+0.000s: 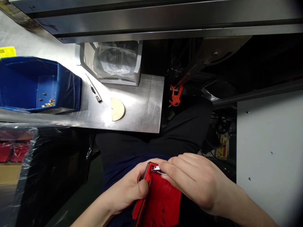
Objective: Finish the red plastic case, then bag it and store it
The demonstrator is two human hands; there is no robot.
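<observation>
On the shiny grey metal table [142, 104], the left edge cuts off the big blue plastic bin [68, 91]. The little gold bits [49, 103] inside are too small to name. Below the table, the bare right hand [196, 178] hides part of a small silver metal piece [156, 169], and the bottom edge cuts off the shiny red plastic case [163, 198]. Right of the table, a flat pale grey panel [270, 132] runs out of view.

A metal table [144, 107] is carrying a blue bin [69, 86] holding small brass-coloured pieces [49, 103], a grey bin [136, 67] with clear plastic inside, a slim metallic cutter [93, 89] and a pale half-round piece [117, 109].
</observation>
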